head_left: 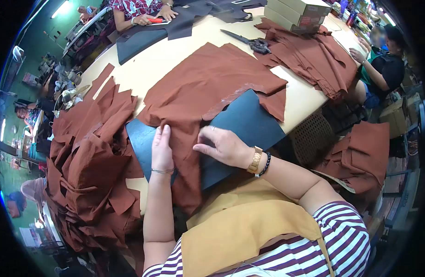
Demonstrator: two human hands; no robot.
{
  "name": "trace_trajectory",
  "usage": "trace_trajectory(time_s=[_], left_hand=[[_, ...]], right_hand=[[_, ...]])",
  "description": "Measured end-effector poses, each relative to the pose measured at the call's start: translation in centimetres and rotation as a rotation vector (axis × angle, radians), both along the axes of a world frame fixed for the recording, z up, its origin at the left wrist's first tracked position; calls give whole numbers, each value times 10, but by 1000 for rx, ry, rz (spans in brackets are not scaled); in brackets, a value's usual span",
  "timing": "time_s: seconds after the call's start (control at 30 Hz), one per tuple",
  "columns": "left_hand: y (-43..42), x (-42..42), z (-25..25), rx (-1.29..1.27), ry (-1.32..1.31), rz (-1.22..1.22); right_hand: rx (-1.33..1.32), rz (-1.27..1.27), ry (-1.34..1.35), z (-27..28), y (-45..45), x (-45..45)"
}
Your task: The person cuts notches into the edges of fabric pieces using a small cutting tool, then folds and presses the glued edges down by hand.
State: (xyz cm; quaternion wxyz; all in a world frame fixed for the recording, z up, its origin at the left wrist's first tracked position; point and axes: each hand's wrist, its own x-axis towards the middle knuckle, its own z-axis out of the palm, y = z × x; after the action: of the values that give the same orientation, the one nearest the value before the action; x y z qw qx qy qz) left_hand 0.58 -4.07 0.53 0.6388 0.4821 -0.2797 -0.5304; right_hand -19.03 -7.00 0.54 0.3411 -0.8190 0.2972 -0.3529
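- Two hands, at the near edge of the counter (175, 53). Left hand (162, 150): fingers nearly straight, thumb close beside them, tips at a fold of cloth; cannot tell whether the fold is pinched. Right hand (226, 145): half open, fingers bent, thumb slightly apart from the forefinger, nothing visible in its grasp, beside the cloth's right edge.
- One brown cloth (194, 101), spread on the counter, its narrower near end running between the hands and hanging towards the lap.
- One dark blue board (247, 122), partly beneath the brown cloth, showing on both sides of it.
- One large crumpled brown heap (92, 180), left.
- One brown fabric stack (314, 60), far right; cardboard boxes (298, 16) at its far end.
- One pair of scissors (249, 42), dark-handled, lying just beside the stack.
- One co-worker across the counter, one hand at a red-handled tool (156, 20), dark fabric (189, 21) alongside.
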Motion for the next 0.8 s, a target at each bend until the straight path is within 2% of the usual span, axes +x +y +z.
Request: trace_trajectory(time_s=[0.03,0.07,0.1,0.17,0.2,0.3,0.37,0.43,0.57,0.7,0.8], left_hand=[[3,-8,15,82,172,-68],[6,-12,27,165,341,-131],[9,-12,32,243,509,-189],[12,-4,-1,312,512,-112],[9,9,-15,298,604,-212],[3,26,-17,219,536,-333],[0,-1,20,196,306,-212],[-1,5,16,149,244,-163],[-2,28,-19,113,155,-102],[1,26,-16,55,128,-70],[2,19,-8,41,78,-63]], right_hand=[[58,-11,-68,3,-2,0],[285,-16,-210,5,-1,3],[396,-10,-245,5,-4,5],[356,-25,-317,7,-4,11],[314,-17,-264,15,-1,11],[168,28,-117,17,-1,3],[210,-8,-177,9,-4,-4],[740,-11,-315,9,-7,-15],[1156,83,-287,7,-20,-12],[1253,261,-183,18,-27,1],[1392,278,-239,16,-28,11]])
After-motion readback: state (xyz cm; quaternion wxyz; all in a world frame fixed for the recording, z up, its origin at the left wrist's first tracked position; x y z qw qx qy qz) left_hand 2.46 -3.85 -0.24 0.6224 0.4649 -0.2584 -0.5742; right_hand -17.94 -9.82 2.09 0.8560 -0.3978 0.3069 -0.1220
